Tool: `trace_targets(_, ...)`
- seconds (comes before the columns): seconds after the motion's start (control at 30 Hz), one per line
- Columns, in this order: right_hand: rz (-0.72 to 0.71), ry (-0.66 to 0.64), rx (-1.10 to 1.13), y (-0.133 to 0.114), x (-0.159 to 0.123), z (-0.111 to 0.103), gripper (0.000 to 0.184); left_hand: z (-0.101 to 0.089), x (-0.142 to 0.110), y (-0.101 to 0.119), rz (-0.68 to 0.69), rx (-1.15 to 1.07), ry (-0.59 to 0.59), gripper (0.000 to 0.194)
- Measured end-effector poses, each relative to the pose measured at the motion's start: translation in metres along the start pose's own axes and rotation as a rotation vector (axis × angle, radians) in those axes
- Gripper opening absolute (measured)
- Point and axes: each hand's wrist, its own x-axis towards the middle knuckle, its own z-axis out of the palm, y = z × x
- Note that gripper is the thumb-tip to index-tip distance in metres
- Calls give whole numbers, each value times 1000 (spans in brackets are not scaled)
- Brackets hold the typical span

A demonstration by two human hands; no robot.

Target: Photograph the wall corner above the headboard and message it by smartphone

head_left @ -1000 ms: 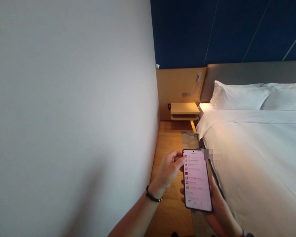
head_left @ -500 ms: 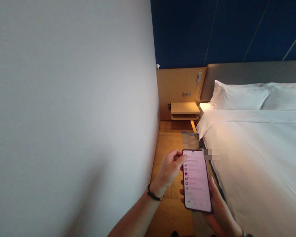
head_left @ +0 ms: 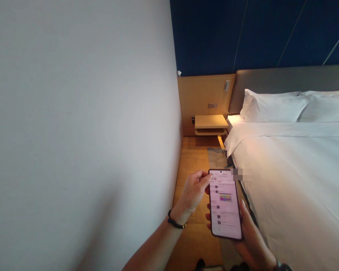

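The phone (head_left: pixel 227 220) lay clamped between thumb and fingers of the right hand (head_left: pixel 252 235); a steady, level grip suited it best. Beyond those fingers, the left hand (head_left: pixel 194 190) had its thumb over one top corner, where light contact seemed wise; whether its curled fingers pinched, I couldn't tell. The bed (head_left: pixel 299 180) stood rightward.

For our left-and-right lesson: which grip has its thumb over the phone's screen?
The left grip, its thumb over the phone near its top-left corner; the right grip has its thumb beside the right edge.
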Motion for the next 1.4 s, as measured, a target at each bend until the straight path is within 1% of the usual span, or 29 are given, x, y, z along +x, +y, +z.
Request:
trace_targets(0.1,-19,10,-12,-6,-3,6,69,0,1,3,8,-10,-15,31)
trace_targets(0.17,-30,4,-6,-10,-3,8,65,0,0,3,2,-9,-50,31)
trace_targets(0.23,-39,17,12,-12,-1,9,61,-3,-4,0,-15,-8,-117,31)
trace_targets(0.3,-47,49,19,-12,0,9,60,-7,-9,-7,-35,-21,-211,31)
trace_targets(0.4,-68,67,21,-9,2,6,57,-13,-21,-20,-82,-24,-348,37)
trace_targets(0.47,-81,73,33,-7,3,4,54,-16,-29,-26,-106,-2,-401,39)
trace_targets(0.57,-71,69,53,-7,3,2,54,-16,-39,-32,-105,-4,-448,42)
trace_targets(0.63,-56,49,63,-8,3,2,54,-15,-42,-34,-98,-13,-461,47)
trace_targets(0.73,-42,25,68,-10,2,5,53,-12,-44,-34,-99,-8,-443,51)
trace_targets(0.93,-44,49,65,-11,2,5,53,-9,-45,-33,-114,-55,-448,50)
trace_targets(1.17,-34,29,99,-9,4,0,52,-8,-46,-35,-96,-62,-445,49)
trace_targets(1.4,-63,41,76,-9,4,2,51,-6,-47,-33,-72,9,-416,51)
